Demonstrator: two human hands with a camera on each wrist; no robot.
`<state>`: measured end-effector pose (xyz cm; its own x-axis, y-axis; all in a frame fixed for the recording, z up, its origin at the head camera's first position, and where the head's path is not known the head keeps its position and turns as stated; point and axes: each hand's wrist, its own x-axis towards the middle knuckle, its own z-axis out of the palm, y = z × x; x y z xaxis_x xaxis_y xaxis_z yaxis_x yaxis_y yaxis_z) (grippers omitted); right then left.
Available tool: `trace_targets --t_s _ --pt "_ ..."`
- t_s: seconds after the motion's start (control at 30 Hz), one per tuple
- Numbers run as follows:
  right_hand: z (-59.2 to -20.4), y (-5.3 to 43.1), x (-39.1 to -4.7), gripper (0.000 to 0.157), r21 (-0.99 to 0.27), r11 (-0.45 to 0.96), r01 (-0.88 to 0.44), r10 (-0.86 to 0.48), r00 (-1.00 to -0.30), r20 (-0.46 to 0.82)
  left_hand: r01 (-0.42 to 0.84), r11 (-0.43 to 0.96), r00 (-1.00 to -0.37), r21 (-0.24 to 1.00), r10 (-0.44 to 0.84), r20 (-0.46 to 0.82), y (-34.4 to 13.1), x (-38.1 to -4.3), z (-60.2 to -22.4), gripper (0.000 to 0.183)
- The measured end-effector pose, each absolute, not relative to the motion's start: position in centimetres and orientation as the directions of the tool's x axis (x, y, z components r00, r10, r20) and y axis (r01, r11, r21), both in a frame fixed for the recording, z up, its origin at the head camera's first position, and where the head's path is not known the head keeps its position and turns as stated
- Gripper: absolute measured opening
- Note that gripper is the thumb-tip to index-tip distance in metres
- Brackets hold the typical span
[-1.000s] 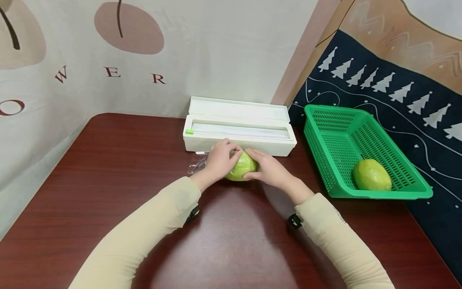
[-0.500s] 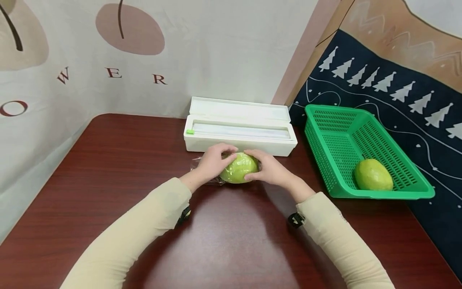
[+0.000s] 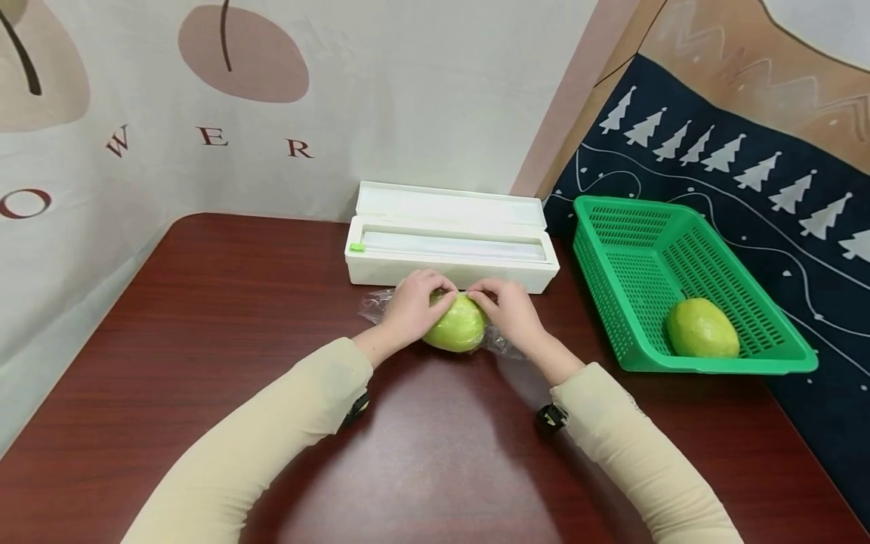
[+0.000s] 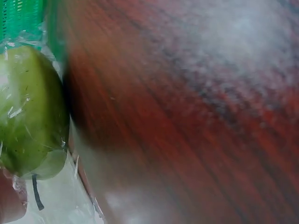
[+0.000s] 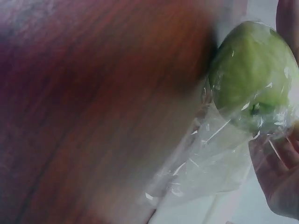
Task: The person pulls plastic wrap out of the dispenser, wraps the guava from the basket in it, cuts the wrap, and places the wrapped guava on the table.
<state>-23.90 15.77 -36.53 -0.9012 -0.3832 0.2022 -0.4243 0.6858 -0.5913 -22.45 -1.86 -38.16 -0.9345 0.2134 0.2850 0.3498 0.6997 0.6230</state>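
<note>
A green pear (image 3: 457, 329) wrapped in clear plastic wrap (image 3: 374, 304) lies on the table in front of a white box. Loose wrap sticks out on both its sides. My left hand (image 3: 413, 306) pinches the wrap at the pear's upper left, thumb and fingers close together. From the upper right my right hand (image 3: 513, 313) also pinches the wrap, its fingertips near the left ones. The left wrist view shows the pear's dark stem (image 4: 38, 192) under the film. In the right wrist view, a crumpled flap of wrap (image 5: 201, 163) hangs off the pear's other end.
Behind the hands stands the open white cling-film box (image 3: 451, 270), with a small green slider (image 3: 356, 248) at its left. A green basket (image 3: 625, 332) at the right holds another green pear (image 3: 703, 328). Printed cloth (image 3: 421, 98) backs the dark red-brown table (image 3: 224, 302).
The pear has shifted and turned, and loose wrap now shows at its right. My right hand has gone from cupping the pear's side to pinching at its top; my left hand has moved slightly.
</note>
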Motion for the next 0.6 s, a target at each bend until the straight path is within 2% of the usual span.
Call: trace_targets --t_s 0.1,0.27,0.6 --pt "-36.3 15.9 -24.0 0.022 -0.617 0.665 -0.420 -0.405 -0.897 0.175 0.341 0.698 -0.938 0.630 0.204 0.282 -1.8 -22.5 -38.3 0.017" --pt "-36.3 16.7 -24.5 0.028 -0.718 0.590 -0.369 -0.481 -0.875 0.055 0.315 0.688 -0.946 0.654 0.168 0.278 -1.6 -22.7 -38.4 0.016" --pt "-36.3 16.5 -24.5 0.025 -0.813 0.535 -0.231 -0.418 -0.908 -0.017 0.351 0.601 -0.936 0.718 0.194 0.295 -1.9 -22.9 -38.8 0.014"
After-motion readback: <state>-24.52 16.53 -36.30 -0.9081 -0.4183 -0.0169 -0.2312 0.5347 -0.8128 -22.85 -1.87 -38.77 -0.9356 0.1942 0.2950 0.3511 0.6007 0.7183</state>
